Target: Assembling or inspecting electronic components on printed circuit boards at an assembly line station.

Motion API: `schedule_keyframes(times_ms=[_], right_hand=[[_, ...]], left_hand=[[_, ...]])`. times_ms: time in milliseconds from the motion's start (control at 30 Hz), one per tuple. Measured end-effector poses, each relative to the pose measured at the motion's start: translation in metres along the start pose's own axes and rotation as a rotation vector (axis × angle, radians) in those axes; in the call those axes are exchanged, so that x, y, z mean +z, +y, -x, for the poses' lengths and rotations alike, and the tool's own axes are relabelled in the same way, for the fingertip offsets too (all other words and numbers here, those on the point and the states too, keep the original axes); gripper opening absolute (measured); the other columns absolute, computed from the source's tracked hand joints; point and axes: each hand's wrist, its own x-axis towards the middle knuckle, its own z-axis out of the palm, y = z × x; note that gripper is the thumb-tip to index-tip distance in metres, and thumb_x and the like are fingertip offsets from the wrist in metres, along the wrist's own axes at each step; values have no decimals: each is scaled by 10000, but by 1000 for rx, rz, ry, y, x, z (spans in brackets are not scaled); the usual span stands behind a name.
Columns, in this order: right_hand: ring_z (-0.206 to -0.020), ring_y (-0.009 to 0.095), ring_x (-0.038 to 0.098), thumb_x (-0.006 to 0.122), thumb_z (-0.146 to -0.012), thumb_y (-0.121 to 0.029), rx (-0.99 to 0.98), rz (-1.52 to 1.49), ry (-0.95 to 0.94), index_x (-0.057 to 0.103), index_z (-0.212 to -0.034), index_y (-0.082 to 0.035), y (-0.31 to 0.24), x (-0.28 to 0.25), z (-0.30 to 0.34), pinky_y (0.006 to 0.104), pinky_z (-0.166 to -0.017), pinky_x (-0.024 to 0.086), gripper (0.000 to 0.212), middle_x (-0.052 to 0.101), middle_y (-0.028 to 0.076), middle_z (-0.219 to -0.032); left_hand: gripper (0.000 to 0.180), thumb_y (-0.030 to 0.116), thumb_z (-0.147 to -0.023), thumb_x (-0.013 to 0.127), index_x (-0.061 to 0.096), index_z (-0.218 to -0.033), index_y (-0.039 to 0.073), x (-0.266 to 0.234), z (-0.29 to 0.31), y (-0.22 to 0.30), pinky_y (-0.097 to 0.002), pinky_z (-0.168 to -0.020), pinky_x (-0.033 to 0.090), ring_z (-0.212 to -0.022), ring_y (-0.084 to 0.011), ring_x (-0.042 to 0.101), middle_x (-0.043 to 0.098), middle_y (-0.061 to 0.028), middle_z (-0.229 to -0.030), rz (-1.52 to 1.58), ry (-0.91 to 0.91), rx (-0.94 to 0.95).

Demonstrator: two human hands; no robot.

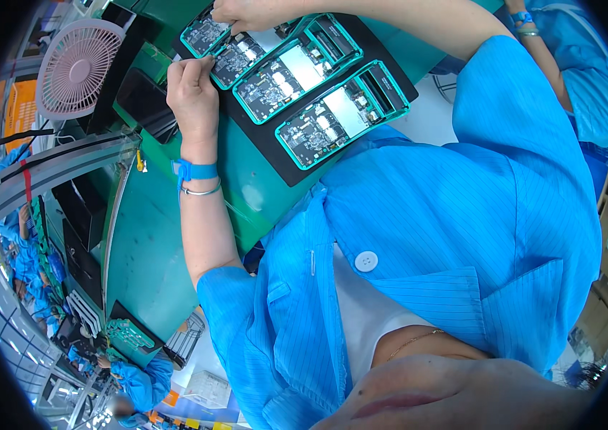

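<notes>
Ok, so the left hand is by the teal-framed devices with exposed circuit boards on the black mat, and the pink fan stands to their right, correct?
Not quite: the fan's side is wrong. The head view shows the pink fan to the left of the teal-framed devices. The left hand is by them, and they are on the black mat, as you said.

Teal-edged devices [272, 89] and the right hand [241, 14] block the left hand's [195, 93] right; a dark panel [145, 100] obstructs its left; bench [153, 251] beside its forearm offers passage.
</notes>
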Motion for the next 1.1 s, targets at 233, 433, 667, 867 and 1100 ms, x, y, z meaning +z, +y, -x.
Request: schedule_keyframes(times_ms=[233, 433, 667, 867, 1100], right_hand=[[-748, 353, 681, 638, -773, -211, 22, -20, -24, 705, -804, -69, -15, -16, -9, 457, -659, 530, 160, 696, 160, -789], [-738, 361, 677, 636, -764, -212, 39, -39, 21, 710, -792, -68, -1, -3, -1, 464, -655, 525, 164, 693, 165, -768], [-724, 373, 671, 640, -740, -212, 51, -76, 22, 710, -784, -65, 4, 3, -4, 467, -640, 517, 168, 684, 174, -748], [-728, 370, 671, 656, -724, -217, 61, -87, -27, 717, -797, -77, 5, -1, -6, 465, -637, 513, 169, 684, 174, -749], [-709, 364, 670, 666, -714, -223, 8, -59, -27, 716, -788, -79, 3, -4, -5, 463, -630, 513, 169, 683, 170, -740]], left_hand=[[99, -39, -819, 702, 711, -878, 39, 1, -2, -2, -350, -679, 528, -757, -243, 621, 594, -97, -832, 14, -22, -4], [89, -41, -810, 707, 709, -869, 25, 1, -2, 1, -353, -679, 525, -759, -247, 621, 597, -101, -830, -14, -7, -2], [91, -46, -808, 707, 708, -870, 20, 3, 0, -2, -351, -680, 525, -761, -249, 621, 597, -104, -833, 10, -2, 8], [100, -55, -815, 696, 709, -874, 24, 2, -1, -4, -345, -684, 528, -763, -251, 627, 601, -105, -844, 35, -24, -8], [98, -54, -805, 689, 698, -863, 23, -5, -10, -10, -341, -677, 524, -763, -250, 634, 588, -106, -829, -1, -149, 36]])
